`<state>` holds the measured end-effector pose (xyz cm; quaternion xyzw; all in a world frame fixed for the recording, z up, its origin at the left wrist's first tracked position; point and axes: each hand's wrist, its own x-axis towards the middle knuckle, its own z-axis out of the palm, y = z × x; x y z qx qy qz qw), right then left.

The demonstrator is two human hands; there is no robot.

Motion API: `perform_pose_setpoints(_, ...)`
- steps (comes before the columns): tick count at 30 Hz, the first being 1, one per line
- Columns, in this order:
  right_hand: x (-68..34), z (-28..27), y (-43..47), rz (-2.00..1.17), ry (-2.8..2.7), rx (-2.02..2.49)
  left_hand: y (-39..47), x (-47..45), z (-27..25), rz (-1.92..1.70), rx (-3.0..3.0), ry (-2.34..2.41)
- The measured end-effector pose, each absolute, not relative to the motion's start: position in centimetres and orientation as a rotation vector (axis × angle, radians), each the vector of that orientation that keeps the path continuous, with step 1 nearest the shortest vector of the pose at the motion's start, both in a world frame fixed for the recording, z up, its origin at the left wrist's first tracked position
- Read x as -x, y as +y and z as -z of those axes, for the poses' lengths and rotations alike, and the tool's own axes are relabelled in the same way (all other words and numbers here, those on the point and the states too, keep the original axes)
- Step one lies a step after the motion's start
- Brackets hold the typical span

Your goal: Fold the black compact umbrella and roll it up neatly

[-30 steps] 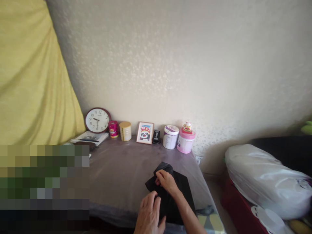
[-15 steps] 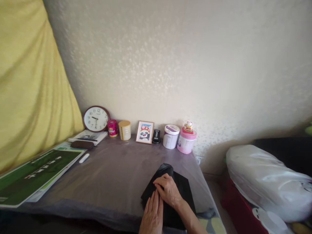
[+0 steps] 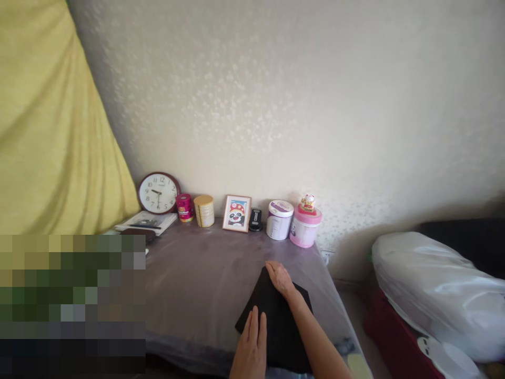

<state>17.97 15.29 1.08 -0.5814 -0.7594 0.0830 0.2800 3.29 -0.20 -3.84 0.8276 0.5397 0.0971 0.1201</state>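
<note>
A black folded piece (image 3: 282, 329), a cloth or a bag whose kind I cannot tell, lies near the table's right front edge. My left hand (image 3: 252, 342) rests flat on its near left part, fingers stretched out and slightly apart. At its far corner, my right hand (image 3: 280, 276) lies over the edge with fingers stretched toward the left. The right forearm crosses the black piece and hides part of its right side.
Along the wall stand a clock (image 3: 159, 192), a pink tin (image 3: 184, 207), a yellow-lidded can (image 3: 204, 211), a panda picture frame (image 3: 236, 213), a small black object (image 3: 255, 220) and two lidded tubs (image 3: 280, 221). A large plastic bag (image 3: 437, 289) sits right of the table. Pixelation covers the lower left.
My right hand has moved away from my left, to the far corner of the black piece. The raised fold there now lies flat. My left hand stays on the near left part.
</note>
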Motion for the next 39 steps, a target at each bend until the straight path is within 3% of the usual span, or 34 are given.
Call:
perform_pose_setpoints(9, -25.2, -1.9, 9.8, -0.115, -1.531, 1.922, -2.2, -3.6, -1.9, -0.198, -2.27, 1.556)
perform_pose_setpoints(16, -25.8, -1.6, 3.8, -0.313, -1.516, 2.0, -2.6, -3.6, -2.3, -0.271, -2.22, 1.583)
perform_pose_setpoints(25, -23.6, -4.4, 2.0, -0.271, -1.623, 2.001, -3.1, -3.6, -3.3, -0.224, -2.183, 1.597)
perform_pose_setpoints(30, -24.3, -3.3, 2.5, -0.446, -1.551, 1.976, -3.0, -3.7, -3.3, -0.255, -2.187, 1.615)
perform_pose_setpoints(36, -21.8, -5.3, 3.0, -1.038, -1.358, 1.452, -3.1, -3.5, -2.5, -0.357, -2.227, 1.585)
perform_pose_setpoints(39, -19.0, -6.9, 3.9, -1.171, -1.267, 1.284, -3.0, -3.6, -2.2, -0.36, -2.238, 1.589)
